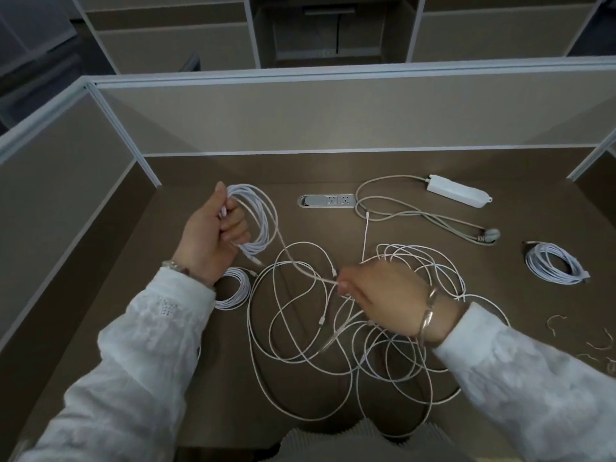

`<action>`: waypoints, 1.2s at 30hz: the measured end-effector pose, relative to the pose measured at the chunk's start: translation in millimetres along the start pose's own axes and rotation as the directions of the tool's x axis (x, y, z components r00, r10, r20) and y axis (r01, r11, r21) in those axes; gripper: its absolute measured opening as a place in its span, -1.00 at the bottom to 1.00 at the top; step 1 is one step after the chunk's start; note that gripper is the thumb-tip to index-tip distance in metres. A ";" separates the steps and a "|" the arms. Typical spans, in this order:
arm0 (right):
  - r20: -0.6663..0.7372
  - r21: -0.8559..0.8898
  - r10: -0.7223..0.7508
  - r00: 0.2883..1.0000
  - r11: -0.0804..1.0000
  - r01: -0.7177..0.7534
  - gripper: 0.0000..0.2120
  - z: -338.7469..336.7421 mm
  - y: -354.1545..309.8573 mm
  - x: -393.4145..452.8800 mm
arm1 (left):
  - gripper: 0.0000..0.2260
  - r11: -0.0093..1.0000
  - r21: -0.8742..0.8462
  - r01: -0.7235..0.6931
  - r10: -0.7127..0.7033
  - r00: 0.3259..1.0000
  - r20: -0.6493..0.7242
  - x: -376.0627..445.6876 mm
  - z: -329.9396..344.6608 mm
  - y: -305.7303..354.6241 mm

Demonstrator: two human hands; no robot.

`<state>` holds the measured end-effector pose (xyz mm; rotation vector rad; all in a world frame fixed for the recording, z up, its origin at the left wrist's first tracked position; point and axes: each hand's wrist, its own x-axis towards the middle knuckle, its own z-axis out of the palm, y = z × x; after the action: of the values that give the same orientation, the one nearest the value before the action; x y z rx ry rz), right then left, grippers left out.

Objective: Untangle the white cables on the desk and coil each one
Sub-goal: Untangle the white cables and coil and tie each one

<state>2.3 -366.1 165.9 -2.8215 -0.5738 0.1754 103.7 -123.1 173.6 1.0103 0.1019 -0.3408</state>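
Both arms wear long sleeves of white, semi-sheer fabric with a soft, mottled texture. The left sleeve [133, 355] carries a band of small eyelet or embroidered perforations near the cuff, at about 1 o'clock from the sleeve's middle. The cuff ends at the wrist, where a metallic bracelet or watch band [173, 266] with small pale links sits against the left hand [208, 235]. The right sleeve [533, 378] is of the same white fabric and also ends at the wrist. Two thin silver-coloured bangles [430, 311] encircle the wrist beside the right hand [383, 291]. At 6 o'clock in the view, a grey pleated or ribbed garment [360, 441] covers the lap.
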 end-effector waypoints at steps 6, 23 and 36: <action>-0.037 0.058 -0.135 0.990 0.989 0.137 -0.78 -26.0 -41.8 3.9 | -0.63 0.951 0.306 -0.048 0.050 0.999 0.002 -3.2 23.7 -23.0; -0.284 0.563 0.092 0.954 0.822 0.088 -0.68 -20.0 -2.1 30.0 | -0.65 0.795 0.450 0.407 -0.574 0.744 0.342 -30.1 44.0 -35.2; -0.055 0.827 0.178 0.982 0.560 -0.056 -0.86 27.1 67.9 27.5 | -0.58 0.851 -0.195 0.488 -0.230 0.679 0.697 3.6 -3.8 36.0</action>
<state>47.8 -409.5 119.6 -1.9041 -0.1710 0.2093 119.1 -103.4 200.0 0.4345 -0.2699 -1.0038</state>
